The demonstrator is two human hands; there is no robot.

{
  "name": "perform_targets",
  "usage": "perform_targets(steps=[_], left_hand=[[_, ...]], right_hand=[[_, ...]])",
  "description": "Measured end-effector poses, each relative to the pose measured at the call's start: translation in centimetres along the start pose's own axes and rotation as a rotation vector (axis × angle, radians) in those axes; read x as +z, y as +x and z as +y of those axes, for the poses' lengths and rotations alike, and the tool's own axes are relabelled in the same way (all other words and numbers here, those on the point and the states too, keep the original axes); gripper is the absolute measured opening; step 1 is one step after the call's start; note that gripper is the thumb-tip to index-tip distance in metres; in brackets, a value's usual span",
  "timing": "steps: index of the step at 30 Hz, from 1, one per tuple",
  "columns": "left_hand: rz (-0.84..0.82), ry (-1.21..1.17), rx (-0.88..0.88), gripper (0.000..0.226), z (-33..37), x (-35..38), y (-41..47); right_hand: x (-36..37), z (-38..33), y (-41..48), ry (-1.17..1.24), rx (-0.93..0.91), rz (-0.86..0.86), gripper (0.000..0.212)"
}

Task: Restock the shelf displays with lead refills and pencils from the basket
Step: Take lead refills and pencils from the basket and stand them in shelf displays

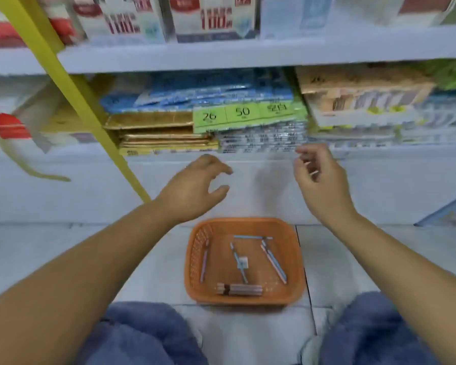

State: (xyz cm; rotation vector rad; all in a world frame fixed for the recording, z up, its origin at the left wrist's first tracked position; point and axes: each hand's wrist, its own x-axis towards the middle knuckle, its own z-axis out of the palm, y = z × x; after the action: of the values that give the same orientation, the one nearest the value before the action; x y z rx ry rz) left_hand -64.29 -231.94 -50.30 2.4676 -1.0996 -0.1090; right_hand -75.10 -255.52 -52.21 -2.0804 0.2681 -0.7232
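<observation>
An orange plastic basket (296, 248) sits on the tiled floor between my knees. Several thin pencils (273, 260) lie loose inside it, and a bundle of lead refills (239, 289) rests near its front wall. My left hand (195, 189) hovers above and behind the basket's left side, fingers spread and empty. My right hand (320, 180) hangs above the basket's right rear corner, fingers loosely curled, nothing visible in it. Both hands are in front of the lowest shelf (169, 160).
Stacked gold, blue and green stationery packs (203, 119) fill the lower shelf, with boxes (363, 101) to the right. White cartons (211, 17) stand on the upper shelf. A yellow strap (71, 88) runs diagonally at the left. My blue-clad knees (148, 335) flank the basket.
</observation>
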Motion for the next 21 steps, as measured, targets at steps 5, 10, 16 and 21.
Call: perform_targets(steps=[5, 10, 16, 21], left_hand=[[-0.326, -0.217, -0.394, 0.046, -6.3, 12.2, -4.1], [-0.471, -0.379, -0.69, 0.05, -9.2, 21.8, -7.5], [-0.604, -0.464, -0.814, 0.06, -10.1, 27.7, -9.2], [-0.7, -0.442, -0.775, 0.058, -10.6, 29.4, -8.6]], right_hand=[[7.3, 11.4, -9.6, -0.176, 0.485, -0.33, 0.022], [11.2, 17.4, -13.8, -0.31, 0.695, -0.561, 0.039], [14.3, 21.5, -14.9, -0.48, 0.742, -0.586, 0.054], [15.5, 23.4, -14.9, -0.444, 0.822, -0.564, 0.035]])
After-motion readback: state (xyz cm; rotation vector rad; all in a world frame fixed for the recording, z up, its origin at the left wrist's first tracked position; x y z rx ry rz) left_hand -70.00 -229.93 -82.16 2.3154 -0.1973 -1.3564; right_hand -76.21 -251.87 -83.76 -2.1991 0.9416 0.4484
